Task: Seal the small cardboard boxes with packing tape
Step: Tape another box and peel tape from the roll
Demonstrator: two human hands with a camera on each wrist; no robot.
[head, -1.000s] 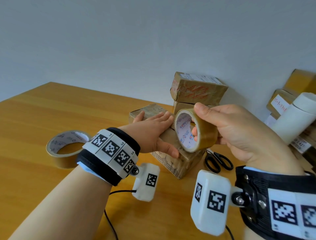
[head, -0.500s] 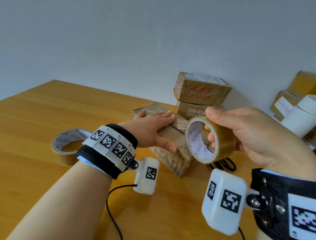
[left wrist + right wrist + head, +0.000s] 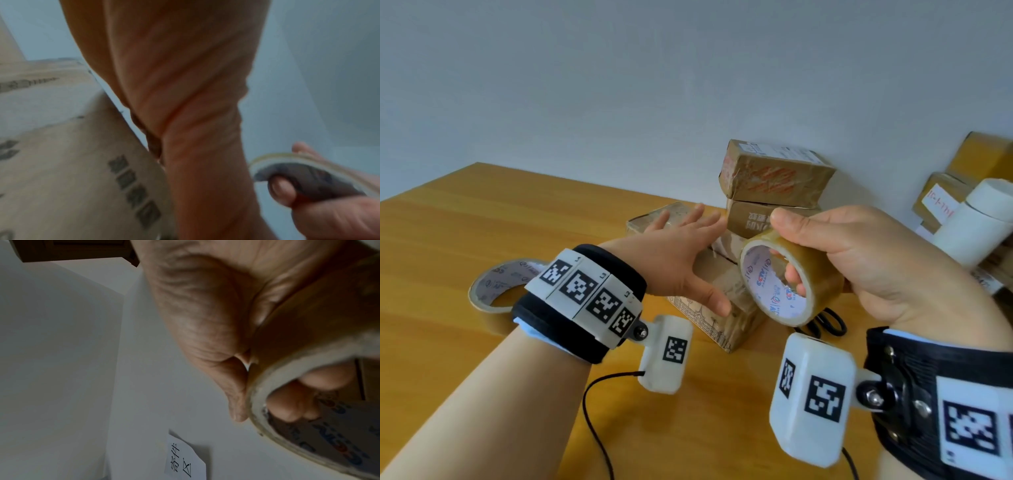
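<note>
My right hand (image 3: 866, 260) grips the brown packing-tape roll (image 3: 791, 277), half hiding black scissors (image 3: 828, 323). My left hand (image 3: 674, 260) hovers flat and relaxed over the printed cardboard box (image 3: 722, 308) mid-bench (image 3: 482, 222); contact unclear.

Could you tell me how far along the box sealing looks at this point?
Two stacked boxes by the wall look taped. In hand: the right hand grips a tape roll, the open left hand over the near box. No strip runs to it yet; scissors lie unused.

Soft daylight; blurred, dim wrist views
</note>
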